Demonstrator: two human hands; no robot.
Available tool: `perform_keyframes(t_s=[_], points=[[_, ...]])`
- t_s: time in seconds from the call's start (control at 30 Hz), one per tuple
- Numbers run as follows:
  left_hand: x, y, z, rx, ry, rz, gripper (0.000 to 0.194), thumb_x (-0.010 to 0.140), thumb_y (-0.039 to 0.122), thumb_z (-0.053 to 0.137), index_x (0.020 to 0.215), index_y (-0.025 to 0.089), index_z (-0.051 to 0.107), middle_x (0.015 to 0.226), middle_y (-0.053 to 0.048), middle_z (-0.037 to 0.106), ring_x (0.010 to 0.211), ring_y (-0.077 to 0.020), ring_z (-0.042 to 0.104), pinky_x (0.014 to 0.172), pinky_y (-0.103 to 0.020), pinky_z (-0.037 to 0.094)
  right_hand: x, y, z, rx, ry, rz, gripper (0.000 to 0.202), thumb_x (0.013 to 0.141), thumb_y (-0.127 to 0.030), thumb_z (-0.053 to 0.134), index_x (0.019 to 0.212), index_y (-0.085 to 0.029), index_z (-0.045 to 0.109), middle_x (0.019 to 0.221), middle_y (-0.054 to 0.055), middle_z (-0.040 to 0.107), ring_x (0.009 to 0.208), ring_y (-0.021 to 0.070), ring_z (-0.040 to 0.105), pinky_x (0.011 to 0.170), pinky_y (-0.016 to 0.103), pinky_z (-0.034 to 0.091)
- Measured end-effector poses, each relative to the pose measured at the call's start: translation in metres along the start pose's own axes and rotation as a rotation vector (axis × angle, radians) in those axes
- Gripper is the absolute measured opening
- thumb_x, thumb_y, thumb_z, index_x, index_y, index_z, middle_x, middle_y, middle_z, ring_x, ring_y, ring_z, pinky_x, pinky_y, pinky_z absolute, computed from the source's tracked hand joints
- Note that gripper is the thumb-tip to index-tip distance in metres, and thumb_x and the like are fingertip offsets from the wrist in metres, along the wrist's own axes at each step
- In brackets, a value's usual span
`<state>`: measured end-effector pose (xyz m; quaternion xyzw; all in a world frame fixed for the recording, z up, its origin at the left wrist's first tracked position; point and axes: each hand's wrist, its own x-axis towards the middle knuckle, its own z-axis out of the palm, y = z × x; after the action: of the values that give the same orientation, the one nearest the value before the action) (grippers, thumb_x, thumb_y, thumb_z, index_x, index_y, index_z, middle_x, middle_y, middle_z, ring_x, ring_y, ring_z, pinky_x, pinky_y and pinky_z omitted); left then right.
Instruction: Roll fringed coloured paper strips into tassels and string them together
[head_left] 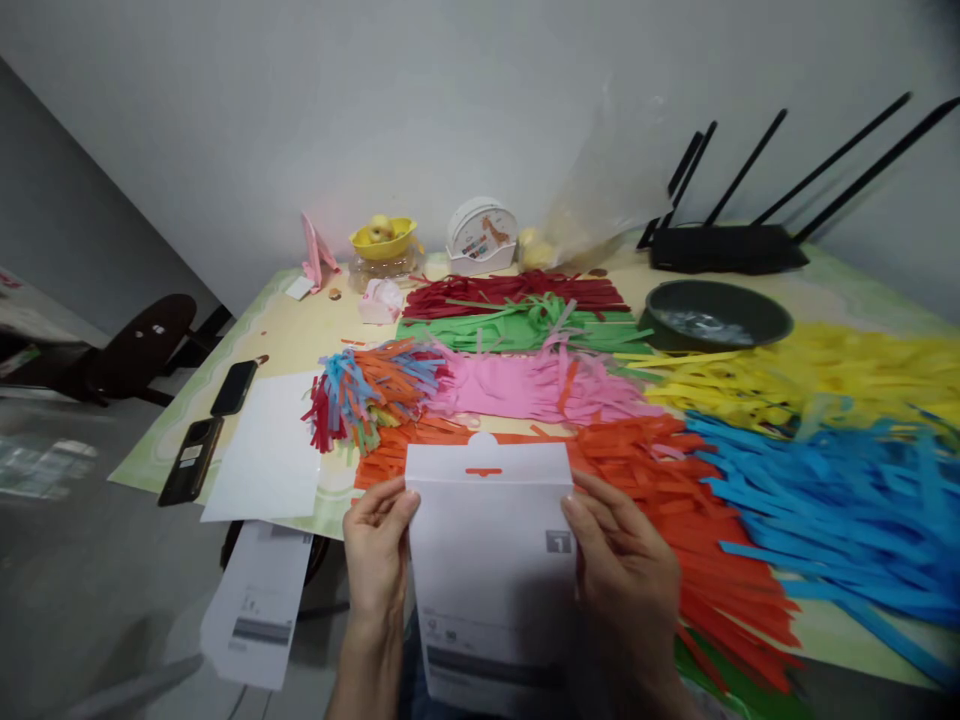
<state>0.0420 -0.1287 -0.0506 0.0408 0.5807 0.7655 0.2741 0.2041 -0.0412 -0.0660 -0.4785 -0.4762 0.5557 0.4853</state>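
A white printed packaging sleeve (491,560) with a hanging-hole slot and a rounded top tab is held up in front of me, over the table's front edge. My left hand (379,545) pinches its left side near the top, and my right hand (619,555) grips its right side at about the same height. Just behind it lies orange fringed paper (660,500). Pink fringed paper (510,385) is beyond that, and a multicoloured tassel bundle (375,385) rests to the left.
Green strips (480,332), dark red strips (510,293), yellow strips (862,370) and blue strips (840,510) cover the table. A dark bowl (716,315) and a router (727,248) stand back right. Two phones (235,388), a white sheet (270,450) and another printed sleeve (259,605) are left.
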Motion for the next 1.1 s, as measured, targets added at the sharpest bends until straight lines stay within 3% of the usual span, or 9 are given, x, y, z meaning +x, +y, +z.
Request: perform_keyframes(t_s=[0.17,0.33,0.4,0.47,0.57,0.67,0.8,0.97,1.1], points=[[0.007,-0.001,-0.011,0.203,-0.076,0.140,0.025,0.058,0.030,0.082,0.067,0.014,0.066,0.058,0.001,0.063,0.055,-0.0096,0.056,0.057,-0.019,0.044,0.012,-0.002,-0.007,-0.057,-0.153,-0.052,0.028,0.072,-0.041,0.071,0.085,-0.018,0.062,0.069,0.004,0.069,0.060,0.0167,0.065,0.052,0.023,0.053],[0.014,0.019,-0.022,0.417,-0.418,0.217,0.017,0.072,0.029,0.073,0.083,0.017,0.069,0.070,-0.002,0.065,0.062,-0.0118,0.058,0.059,-0.019,0.045,0.030,-0.006,-0.018,-0.114,-0.455,-0.078,0.028,0.074,-0.040,0.067,0.091,-0.018,0.066,0.071,0.005,0.071,0.061,0.0175,0.067,0.054,0.025,0.055],[0.018,0.029,-0.026,0.505,-0.562,0.191,0.022,0.077,0.029,0.067,0.096,0.018,0.072,0.082,-0.007,0.070,0.072,-0.0165,0.063,0.069,-0.024,0.048,0.033,-0.008,-0.022,-0.184,-0.503,-0.165,0.020,0.077,-0.036,0.063,0.088,-0.020,0.069,0.079,0.005,0.072,0.069,0.0180,0.068,0.061,0.025,0.055],[0.021,0.036,-0.030,0.601,-0.669,0.206,0.020,0.080,0.026,0.061,0.091,0.018,0.076,0.085,-0.009,0.072,0.077,-0.0202,0.065,0.074,-0.028,0.049,0.035,-0.011,-0.026,-0.251,-0.579,-0.283,0.017,0.080,-0.030,0.057,0.080,-0.021,0.071,0.079,0.005,0.071,0.073,0.0177,0.067,0.065,0.025,0.054],[0.024,0.044,-0.033,0.734,-0.750,0.276,0.025,0.079,0.018,0.054,0.076,0.021,0.079,0.078,-0.009,0.073,0.075,-0.0222,0.066,0.070,-0.030,0.050,0.036,-0.016,-0.030,-0.324,-0.702,-0.393,0.027,0.083,-0.025,0.048,0.072,-0.022,0.072,0.072,0.004,0.068,0.069,0.0168,0.064,0.062,0.025,0.051],[0.021,0.050,-0.033,0.819,-0.763,0.370,0.033,0.074,0.011,0.048,0.078,0.023,0.079,0.086,-0.008,0.074,0.084,-0.0236,0.066,0.074,-0.031,0.049,0.035,-0.020,-0.029,-0.360,-0.765,-0.370,0.028,0.085,-0.029,0.046,0.080,-0.021,0.072,0.079,0.005,0.069,0.075,0.0183,0.065,0.065,0.026,0.051],[0.013,0.066,-0.022,0.868,-0.897,0.404,0.032,0.074,0.009,0.047,0.077,0.022,0.076,0.090,-0.008,0.072,0.088,-0.0232,0.065,0.079,-0.032,0.048,0.031,-0.023,-0.022,-0.412,-0.762,-0.312,0.024,0.087,-0.033,0.049,0.086,-0.021,0.070,0.089,0.006,0.071,0.082,0.0194,0.067,0.071,0.027,0.052],[0.007,0.086,0.008,0.912,-0.864,0.522,0.019,0.077,0.019,0.061,0.091,0.022,0.073,0.098,-0.010,0.071,0.096,-0.0254,0.062,0.087,-0.033,0.045,0.025,-0.029,-0.015,-0.437,-0.760,-0.385,0.023,0.089,-0.028,0.047,0.087,-0.021,0.069,0.089,0.005,0.073,0.083,0.0174,0.068,0.072,0.025,0.052],[0.017,0.089,0.033,1.103,-1.108,0.376,0.015,0.073,0.019,0.063,0.084,0.022,0.073,0.082,-0.005,0.071,0.077,-0.0208,0.063,0.069,-0.025,0.045,0.019,-0.033,-0.012,-0.456,-0.761,-0.448,0.023,0.089,-0.025,0.045,0.088,-0.021,0.069,0.089,0.005,0.073,0.082,0.0168,0.069,0.073,0.025,0.053]])
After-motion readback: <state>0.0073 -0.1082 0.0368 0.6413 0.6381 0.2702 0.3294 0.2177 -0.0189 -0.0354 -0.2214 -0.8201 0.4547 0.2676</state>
